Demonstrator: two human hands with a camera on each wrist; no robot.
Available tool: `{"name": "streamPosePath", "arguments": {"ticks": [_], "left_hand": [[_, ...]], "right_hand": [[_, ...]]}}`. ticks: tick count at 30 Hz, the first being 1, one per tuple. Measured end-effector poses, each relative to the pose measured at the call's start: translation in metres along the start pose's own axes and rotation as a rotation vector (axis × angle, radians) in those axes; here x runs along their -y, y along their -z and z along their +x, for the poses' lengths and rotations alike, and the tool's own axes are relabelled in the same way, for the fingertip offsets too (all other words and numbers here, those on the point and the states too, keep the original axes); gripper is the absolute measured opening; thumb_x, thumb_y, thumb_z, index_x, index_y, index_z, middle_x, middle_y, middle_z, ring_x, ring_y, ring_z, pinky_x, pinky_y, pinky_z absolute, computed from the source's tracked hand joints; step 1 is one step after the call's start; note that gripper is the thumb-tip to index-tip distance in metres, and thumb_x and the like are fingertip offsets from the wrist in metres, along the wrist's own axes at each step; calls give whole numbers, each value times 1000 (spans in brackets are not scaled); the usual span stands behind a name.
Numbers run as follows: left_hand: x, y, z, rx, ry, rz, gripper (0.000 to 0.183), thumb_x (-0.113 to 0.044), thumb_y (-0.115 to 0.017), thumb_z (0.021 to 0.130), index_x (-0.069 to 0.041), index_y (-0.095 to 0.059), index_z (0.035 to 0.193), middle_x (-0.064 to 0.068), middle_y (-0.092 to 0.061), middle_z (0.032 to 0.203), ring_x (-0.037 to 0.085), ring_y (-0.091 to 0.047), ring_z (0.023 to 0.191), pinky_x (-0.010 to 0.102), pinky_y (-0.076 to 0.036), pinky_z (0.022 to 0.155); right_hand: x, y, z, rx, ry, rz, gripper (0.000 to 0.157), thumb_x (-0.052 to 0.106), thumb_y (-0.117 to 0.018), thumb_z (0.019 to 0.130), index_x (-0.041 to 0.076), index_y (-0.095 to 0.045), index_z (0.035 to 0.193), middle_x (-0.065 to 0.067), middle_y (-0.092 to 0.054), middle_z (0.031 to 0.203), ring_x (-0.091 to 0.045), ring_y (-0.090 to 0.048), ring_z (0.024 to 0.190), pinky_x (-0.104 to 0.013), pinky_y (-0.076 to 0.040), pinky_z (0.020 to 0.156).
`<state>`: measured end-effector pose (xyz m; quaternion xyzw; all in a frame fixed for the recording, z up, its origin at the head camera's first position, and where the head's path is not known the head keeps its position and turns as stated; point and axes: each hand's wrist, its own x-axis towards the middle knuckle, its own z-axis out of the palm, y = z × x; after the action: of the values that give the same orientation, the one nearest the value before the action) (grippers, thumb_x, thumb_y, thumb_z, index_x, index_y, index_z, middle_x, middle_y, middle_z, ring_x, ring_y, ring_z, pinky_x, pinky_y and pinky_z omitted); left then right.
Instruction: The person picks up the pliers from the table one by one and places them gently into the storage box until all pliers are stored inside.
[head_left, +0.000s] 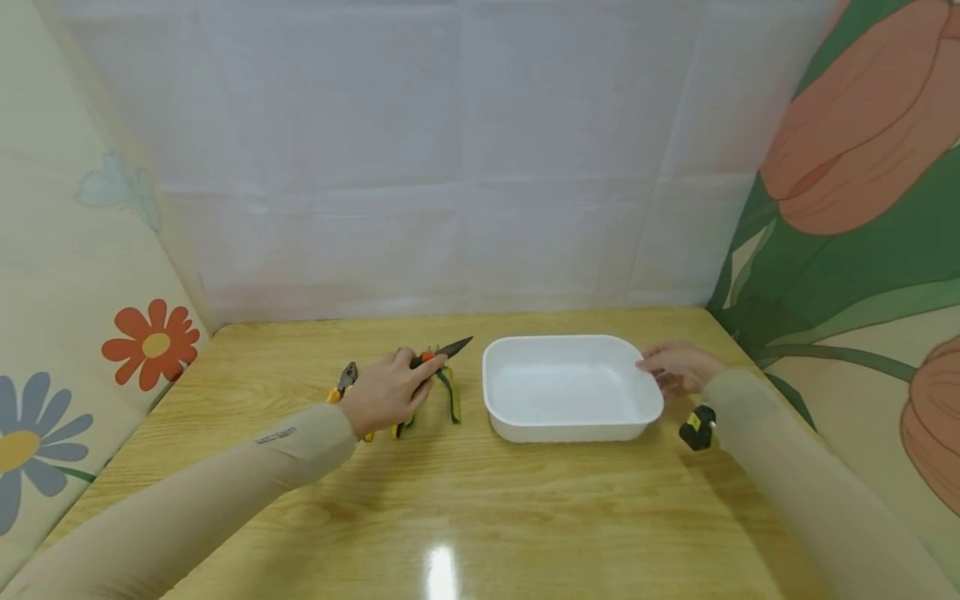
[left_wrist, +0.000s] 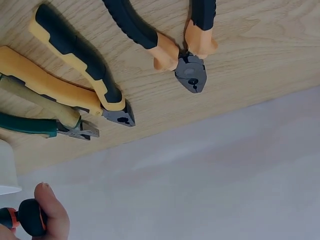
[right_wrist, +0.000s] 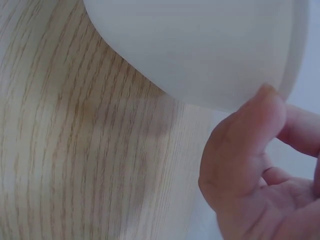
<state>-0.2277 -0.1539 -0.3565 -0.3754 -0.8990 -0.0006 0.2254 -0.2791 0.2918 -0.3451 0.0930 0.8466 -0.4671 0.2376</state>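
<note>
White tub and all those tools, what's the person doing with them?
The person's left hand grips a dark pointed tool, with its tip to the left of the white tub and not inside it. The right hand pinches the tub's right edge. Nothing shows inside the tub. Three pairs of pliers lie on the wooden table, over on the left hand's side.

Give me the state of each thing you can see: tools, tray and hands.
White tray: upright, no tools inside
Pointed dark tool: held; open or closed, cannot tell
Orange-and-black pliers: lying on the table, handles apart
Yellow-and-black pliers: lying on the table, handles apart
Green-handled pliers: lying on the table, handles apart
Left hand: gripping the pointed dark tool
Right hand: pinching the tray's rim
</note>
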Motion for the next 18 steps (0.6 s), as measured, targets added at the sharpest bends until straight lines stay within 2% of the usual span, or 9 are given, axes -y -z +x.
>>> {"name": "streamPosePath", "arguments": {"ticks": [8, 18], "left_hand": [[-6, 2, 8, 40, -8, 26, 40, -21, -61, 96, -13, -58, 136, 19, -56, 90, 23, -48, 61, 32, -43, 48], [-11, 0, 20, 88, -27, 67, 42, -25, -56, 99, -18, -54, 140, 20, -59, 99, 28, -58, 71, 35, -49, 49]], "right_hand": [[0, -1, 0, -4, -3, -18, 51, 18, -52, 101, -11, -32, 137, -29, -45, 126, -30, -53, 99, -31, -52, 75], [2, -2, 0, -9, -3, -11, 44, 15, -52, 100, -10, -36, 132, -26, -48, 120, -27, -53, 95, -30, -51, 73]]}}
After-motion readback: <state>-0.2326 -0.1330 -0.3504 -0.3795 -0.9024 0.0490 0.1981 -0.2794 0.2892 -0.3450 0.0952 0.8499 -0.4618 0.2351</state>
